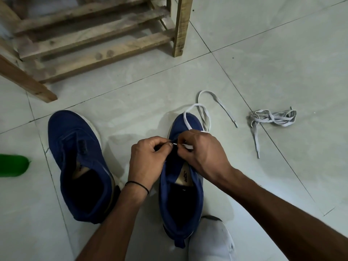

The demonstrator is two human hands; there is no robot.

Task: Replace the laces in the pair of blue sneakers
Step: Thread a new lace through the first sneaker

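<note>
Blue on pale floor tiles [131, 95], one sneaker [180, 194] has its eyelets hidden behind both hands. The left hand [148, 159] pinches the white lace [195, 104] at its tip, and the right hand [201, 149] seemingly pinches it alongside. The other sneaker [79, 166] lies to the left, a grey lace bundle [273, 117] to the right, and a green thing [13, 165] is cut off at the edge.

A rough wooden rack [94, 40] with slatted shelves stands at the top left on the pale tiled floor [282, 53] — thin dark grout lines cross it diagonally. A bright green object [13, 165] pokes in at the left edge; a white cloth-covered shape [211, 240] sits at the bottom.
</note>
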